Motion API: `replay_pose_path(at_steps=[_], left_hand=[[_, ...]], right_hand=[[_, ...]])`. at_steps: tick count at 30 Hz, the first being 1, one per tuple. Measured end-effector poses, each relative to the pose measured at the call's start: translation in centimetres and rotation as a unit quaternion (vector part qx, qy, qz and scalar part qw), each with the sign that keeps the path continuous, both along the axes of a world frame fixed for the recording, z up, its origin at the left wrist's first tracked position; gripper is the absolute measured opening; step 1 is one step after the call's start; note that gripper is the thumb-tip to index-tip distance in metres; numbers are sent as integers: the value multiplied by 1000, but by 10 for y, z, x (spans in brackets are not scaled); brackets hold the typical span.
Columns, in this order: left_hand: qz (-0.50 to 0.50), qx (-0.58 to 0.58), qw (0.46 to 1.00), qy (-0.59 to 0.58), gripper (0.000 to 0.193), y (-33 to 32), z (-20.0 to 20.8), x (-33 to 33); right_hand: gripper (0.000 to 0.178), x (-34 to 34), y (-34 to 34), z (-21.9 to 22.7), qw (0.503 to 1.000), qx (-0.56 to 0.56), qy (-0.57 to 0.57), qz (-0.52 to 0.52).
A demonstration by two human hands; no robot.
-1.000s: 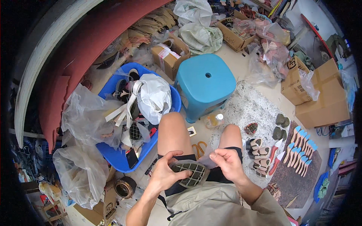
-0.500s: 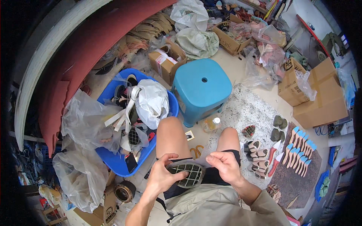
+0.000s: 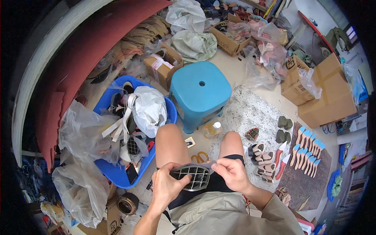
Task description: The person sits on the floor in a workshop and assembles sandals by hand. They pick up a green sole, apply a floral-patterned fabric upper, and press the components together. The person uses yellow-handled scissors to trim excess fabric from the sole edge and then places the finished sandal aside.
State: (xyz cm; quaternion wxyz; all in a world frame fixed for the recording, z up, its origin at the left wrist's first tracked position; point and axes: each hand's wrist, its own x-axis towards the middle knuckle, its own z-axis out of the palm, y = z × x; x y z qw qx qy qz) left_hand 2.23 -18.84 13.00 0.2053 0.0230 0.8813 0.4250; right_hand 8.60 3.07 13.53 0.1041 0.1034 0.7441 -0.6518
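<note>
Above my lap I hold a dark green shoe upper point(image 3: 197, 178) with a pale grid of lines across it. My left hand point(image 3: 166, 182) is closed on its left side, the thumb on the gridded face and the fingers behind. My right hand point(image 3: 230, 172) pinches at its upper right edge, where a thin greyish rim shows. Whether a thread or strip is in that pinch is too small to tell. Between my knees, orange-handled scissors point(image 3: 200, 157) lie on the floor, mostly hidden below the handles.
Ahead stands a blue stool point(image 3: 201, 88), a bottle of yellowish liquid point(image 3: 212, 129) beside it. A blue tub point(image 3: 113, 172) with bags and shoe parts is at left. On the right are a speckled sheet point(image 3: 239, 102), red-handled knives point(image 3: 281, 166), several blue-tipped insoles point(image 3: 307, 156) and cardboard boxes point(image 3: 327, 94).
My right hand has moved from apart on the right to the shoe upper's edge. The upper is raised slightly and tilted, and the whole view has shifted a little.
</note>
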Motion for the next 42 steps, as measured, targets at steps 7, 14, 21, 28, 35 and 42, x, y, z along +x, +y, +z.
replay_pose_path(at_steps=[7, 14, 21, 28, 35, 42], left_hand=[[112, -20, 993, 17, 34, -42, -23, -6], [52, 99, 988, -106, 34, -30, -7, -10], [5, 126, 982, -137, 37, -19, -6, -7], [9, 118, 992, -44, 51, -11, -12, 2], [-3, 114, 992, -49, 43, -13, -8, -1], [5, 108, 994, 5, 31, -10, -5, 3]], right_hand=[[23, 13, 15, 47, 976, -19, 187, -112], [83, -32, 19, 15, 977, -24, 121, 176], [99, -52, 7, -11, 940, -39, 79, 329], [91, -54, 2, -1, 931, -6, 56, 360], [97, -37, -3, -1, 947, 29, 166, 274], [94, -40, 1, 7, 965, 24, 85, 246]])
